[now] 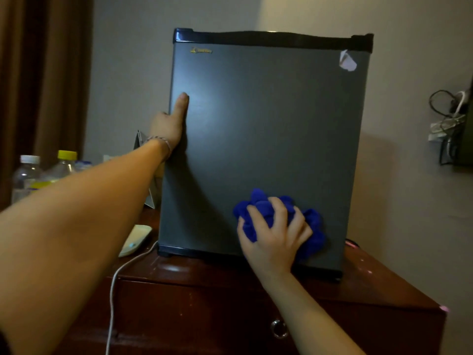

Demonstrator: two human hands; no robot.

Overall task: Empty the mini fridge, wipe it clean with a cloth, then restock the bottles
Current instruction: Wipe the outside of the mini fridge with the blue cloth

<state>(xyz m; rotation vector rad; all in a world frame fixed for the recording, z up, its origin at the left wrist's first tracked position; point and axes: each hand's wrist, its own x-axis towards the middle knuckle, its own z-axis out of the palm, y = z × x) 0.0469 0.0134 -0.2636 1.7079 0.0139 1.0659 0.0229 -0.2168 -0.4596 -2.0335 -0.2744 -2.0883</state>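
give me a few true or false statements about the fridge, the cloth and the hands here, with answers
1. The mini fridge door is open. False: it is closed.
2. The right hand grips a blue cloth against the lower door. True.
3. The left hand rests on top of the fridge. False: it is at the door's left edge.
4. Bottles stand left of the fridge. True.
5. The cloth is white. False: blue.

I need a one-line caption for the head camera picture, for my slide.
Right hand presses a blue cloth on the closed fridge door; left hand holds its edge.
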